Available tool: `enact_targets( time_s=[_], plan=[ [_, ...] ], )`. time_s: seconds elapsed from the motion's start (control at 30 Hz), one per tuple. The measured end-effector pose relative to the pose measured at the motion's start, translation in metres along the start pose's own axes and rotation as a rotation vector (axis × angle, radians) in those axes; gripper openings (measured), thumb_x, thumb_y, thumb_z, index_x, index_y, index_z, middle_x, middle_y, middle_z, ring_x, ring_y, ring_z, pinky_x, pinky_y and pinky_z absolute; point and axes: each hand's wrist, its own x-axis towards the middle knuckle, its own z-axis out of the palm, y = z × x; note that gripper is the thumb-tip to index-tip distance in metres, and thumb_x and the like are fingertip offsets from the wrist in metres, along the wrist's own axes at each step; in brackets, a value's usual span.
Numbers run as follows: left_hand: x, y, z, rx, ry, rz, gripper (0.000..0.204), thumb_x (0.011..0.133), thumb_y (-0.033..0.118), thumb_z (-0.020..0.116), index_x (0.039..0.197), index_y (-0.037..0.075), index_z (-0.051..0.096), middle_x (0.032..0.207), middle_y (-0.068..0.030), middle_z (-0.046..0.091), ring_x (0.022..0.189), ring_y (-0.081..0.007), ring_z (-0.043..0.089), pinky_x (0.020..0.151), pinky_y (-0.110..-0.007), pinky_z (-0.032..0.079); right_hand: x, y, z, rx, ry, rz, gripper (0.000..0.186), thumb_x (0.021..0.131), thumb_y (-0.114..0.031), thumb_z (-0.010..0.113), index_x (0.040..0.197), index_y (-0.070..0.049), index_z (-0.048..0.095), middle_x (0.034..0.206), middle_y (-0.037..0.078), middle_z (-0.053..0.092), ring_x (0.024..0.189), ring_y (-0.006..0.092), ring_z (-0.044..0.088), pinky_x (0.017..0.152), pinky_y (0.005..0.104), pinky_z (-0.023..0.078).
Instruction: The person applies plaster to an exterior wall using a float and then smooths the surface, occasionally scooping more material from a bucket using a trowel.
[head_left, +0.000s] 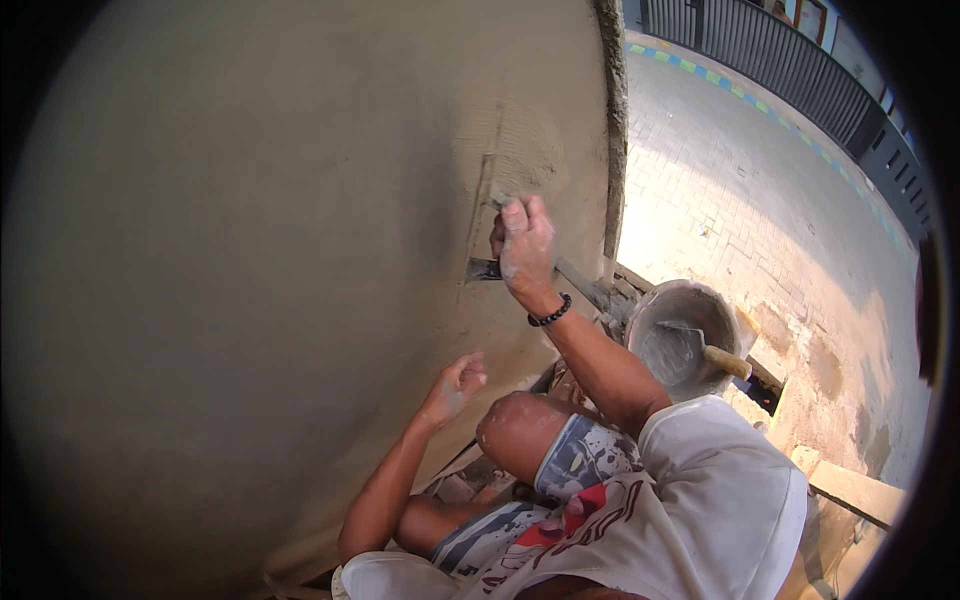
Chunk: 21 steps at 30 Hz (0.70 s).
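My right hand (pixel 526 245), wearing a dark beaded bracelet, is closed around the handle of a plastering trowel (pixel 484 190). The trowel lies against a grey plastered wall (pixel 300 200), its blade seen nearly edge-on. Above and beside it, a patch of plaster (pixel 520 145) shows curved ridges and looks rougher than the surface around it. Lower down, my left hand (pixel 456 388) is close to the wall, fingers loosely bent and holding nothing; whether it touches the wall I cannot tell.
Right of my knee stands a bucket (pixel 640 345) with grey wet mix, a pointing trowel (pixel 725 362) with a wooden handle resting in it. The wall ends at a rough vertical edge (pixel 616 130). Beyond are paving (pixel 720 170) and a dark fence (pixel 760 45). Boards (pixel 855 492) lie lower right.
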Motion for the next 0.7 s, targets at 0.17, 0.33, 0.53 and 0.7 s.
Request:
enact_targets(
  time_s=[0.17, 0.33, 0.53, 0.7],
  plan=[
    [-0.015, -0.020, -0.002, -0.013, -0.014, -0.044, 0.049, 0.093, 0.017, 0.058, 0.137, -0.002, 0.045, 0.121, -0.0133, 0.057, 0.112, -0.0185, 0.053, 0.098, -0.031, 0.042, 0.028, 0.161, -0.131, 0.664, 0.294, 0.805, 0.039, 0.095, -0.053, 0.048, 0.089, -0.015, 0.045, 0.058, -0.001, 0.038, 0.042, 0.0131, 0.040, 0.040, 0.0317, 0.036],
    [-0.023, -0.034, -0.006, -0.059, -0.006, -0.062, 0.049, 0.093, 0.018, 0.057, 0.136, -0.003, 0.045, 0.122, -0.0141, 0.056, 0.114, -0.0193, 0.052, 0.100, -0.032, 0.041, 0.039, 0.181, -0.104, 0.615, 0.403, 0.866, 0.039, 0.095, -0.054, 0.048, 0.096, -0.016, 0.043, 0.057, -0.001, 0.037, 0.042, 0.0136, 0.040, 0.040, 0.0318, 0.036],
    [-0.022, -0.028, -0.012, -0.066, 0.030, -0.016, 0.050, 0.094, 0.021, 0.058, 0.137, -0.002, 0.045, 0.124, -0.0147, 0.055, 0.117, -0.0201, 0.051, 0.100, -0.033, 0.040, 0.050, 0.078, -0.051, 0.471, 0.215, 0.670, 0.037, 0.095, -0.049, 0.049, 0.098, -0.013, 0.047, 0.057, 0.000, 0.039, 0.040, 0.0137, 0.039, 0.038, 0.0318, 0.036],
    [-0.010, -0.023, -0.007, -0.018, -0.026, 0.008, 0.051, 0.093, 0.022, 0.059, 0.137, -0.001, 0.045, 0.124, -0.0142, 0.055, 0.115, -0.0200, 0.051, 0.100, -0.033, 0.040, 0.026, -0.004, 0.031, -0.076, -0.002, -0.011, 0.039, 0.097, -0.041, 0.049, 0.079, -0.007, 0.054, 0.056, 0.003, 0.046, 0.042, 0.0141, 0.046, 0.038, 0.0324, 0.039]
  ],
)
